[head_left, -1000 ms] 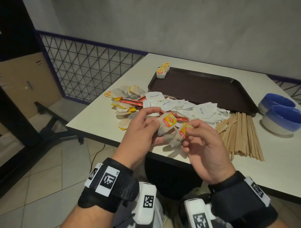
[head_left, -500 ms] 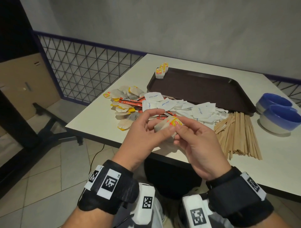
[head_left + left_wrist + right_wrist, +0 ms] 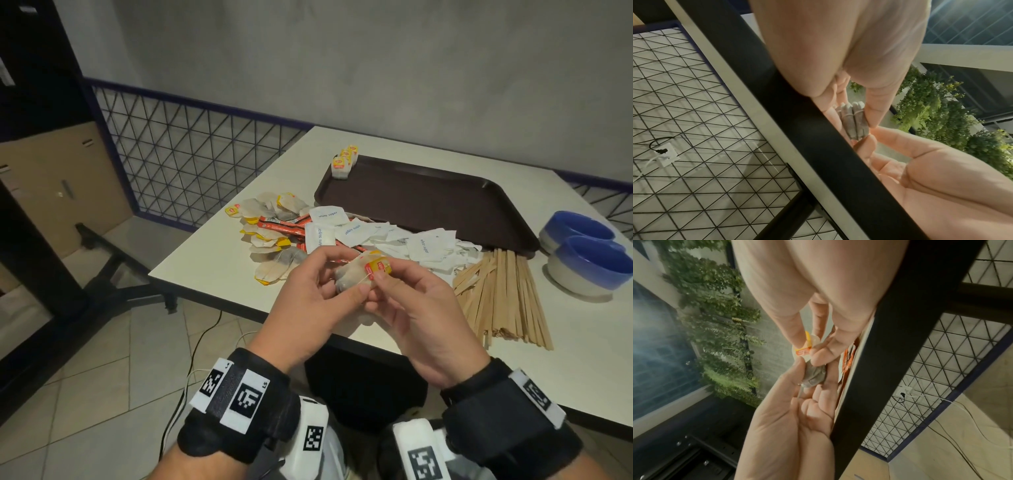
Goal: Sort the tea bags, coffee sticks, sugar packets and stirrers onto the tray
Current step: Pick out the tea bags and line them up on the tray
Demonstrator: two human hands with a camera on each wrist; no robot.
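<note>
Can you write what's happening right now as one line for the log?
step: gathering tea bags | left hand: holds tea bags | right hand: pinches their tags | tray: few tea bags at corner

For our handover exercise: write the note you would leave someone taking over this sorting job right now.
Left hand and right hand: together pinching a small stack of tea bags over the near table edge.
Tray: only a short row of tea bags stands at its far left corner.
Left on the table: loose tea bags, coffee sticks, sugar packets, stirrers.
</note>
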